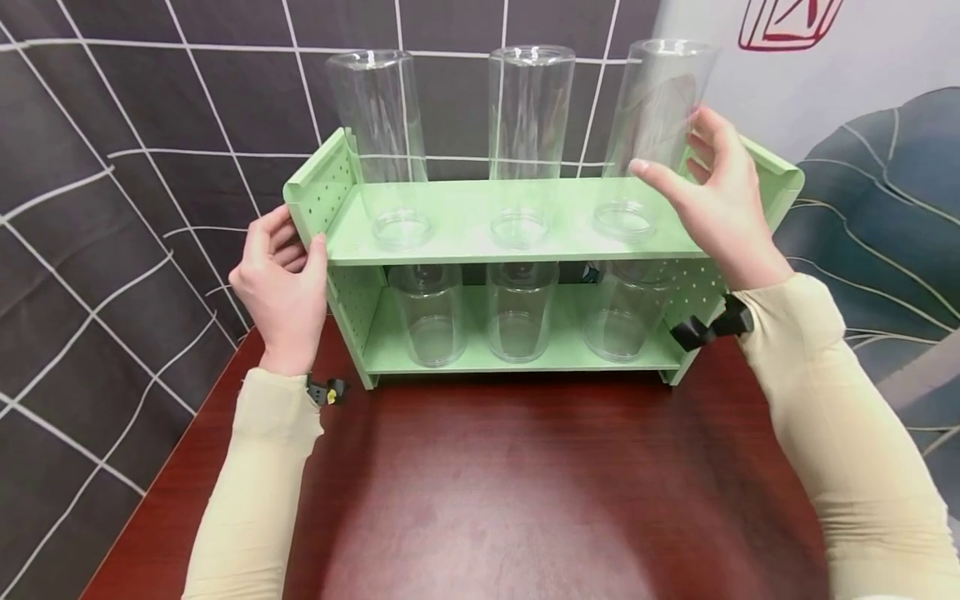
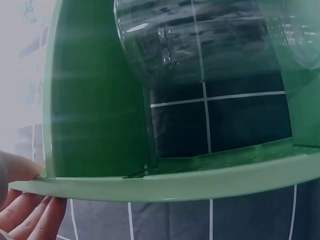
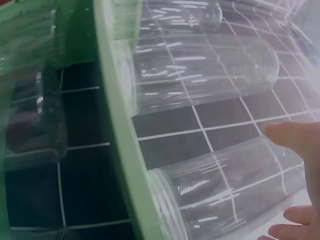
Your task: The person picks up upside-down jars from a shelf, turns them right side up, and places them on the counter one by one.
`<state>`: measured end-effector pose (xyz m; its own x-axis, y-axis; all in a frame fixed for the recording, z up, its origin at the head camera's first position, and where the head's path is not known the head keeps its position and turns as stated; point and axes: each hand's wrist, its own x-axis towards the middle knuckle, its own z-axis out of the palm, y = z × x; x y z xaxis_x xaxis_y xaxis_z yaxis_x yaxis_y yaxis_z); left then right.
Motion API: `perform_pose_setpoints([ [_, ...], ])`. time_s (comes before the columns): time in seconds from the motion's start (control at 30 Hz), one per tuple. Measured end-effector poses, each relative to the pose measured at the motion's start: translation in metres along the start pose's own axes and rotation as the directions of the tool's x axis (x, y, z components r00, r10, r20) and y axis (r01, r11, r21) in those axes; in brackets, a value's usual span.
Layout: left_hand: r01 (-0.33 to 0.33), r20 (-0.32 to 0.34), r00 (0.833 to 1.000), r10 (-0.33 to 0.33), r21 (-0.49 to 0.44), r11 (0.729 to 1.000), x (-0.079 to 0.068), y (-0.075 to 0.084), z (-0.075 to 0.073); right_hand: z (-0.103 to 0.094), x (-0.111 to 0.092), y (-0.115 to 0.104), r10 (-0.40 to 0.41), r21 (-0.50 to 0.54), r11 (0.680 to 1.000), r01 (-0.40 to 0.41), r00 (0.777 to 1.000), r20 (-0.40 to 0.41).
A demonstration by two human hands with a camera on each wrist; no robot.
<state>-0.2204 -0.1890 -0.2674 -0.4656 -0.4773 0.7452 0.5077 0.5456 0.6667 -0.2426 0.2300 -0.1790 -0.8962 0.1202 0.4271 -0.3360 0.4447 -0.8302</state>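
A light green two-tier shelf [image 1: 465, 200] stands on the table. My left hand [image 1: 283, 287] grips its left side panel, thumb on the front edge and fingers behind; the left wrist view shows these fingers [image 2: 37, 215] on the panel's outer side. On the upper board, three tall clear cylinders stand in a row: left [image 1: 381, 117], middle [image 1: 531, 117] and right [image 1: 654, 100]. My right hand [image 1: 723, 192] is at the right cylinder, fingers spread and loosely bent around its side. In the right wrist view the thumb [image 3: 292, 137] lies close to that cylinder [image 3: 225, 190]; contact is unclear.
Three more clear cylinders stand on the lower board, one of them at the left [image 1: 435, 325]. The reddish-brown table [image 1: 510, 475] extends in front. Dark cloth with white grid lines [image 1: 225, 108] hangs behind and left; a blue-grey patterned surface [image 1: 892, 208] is at right.
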Motion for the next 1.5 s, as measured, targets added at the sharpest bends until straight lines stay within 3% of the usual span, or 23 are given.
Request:
perform_pose_setpoints([
  [0.17,-0.008,0.023,1.0,0.007,0.036,0.999,-0.001,0.0,-0.001,0.006,0.011,-0.002,0.03,0.081,0.996,-0.031,1.0,0.007],
  [0.33,-0.02,0.031,0.999,0.018,0.063,0.998,-0.001,0.0,-0.001,0.01,0.012,-0.001,0.015,0.071,0.997,-0.015,1.0,-0.002],
  [0.9,-0.032,0.043,0.999,0.028,0.106,0.994,-0.002,-0.003,-0.002,0.002,-0.004,-0.005,-0.039,0.197,0.979,0.06,0.993,-0.111],
  [1.2,-0.041,0.039,0.999,0.037,0.121,0.992,-0.004,-0.003,-0.003,-0.005,-0.021,-0.013,-0.098,0.391,0.906,0.161,0.98,-0.174],
  [1.5,-0.053,0.036,0.998,0.049,0.119,0.992,-0.004,-0.003,-0.002,-0.006,-0.046,-0.019,-0.205,0.487,0.829,0.275,0.959,-0.194],
])
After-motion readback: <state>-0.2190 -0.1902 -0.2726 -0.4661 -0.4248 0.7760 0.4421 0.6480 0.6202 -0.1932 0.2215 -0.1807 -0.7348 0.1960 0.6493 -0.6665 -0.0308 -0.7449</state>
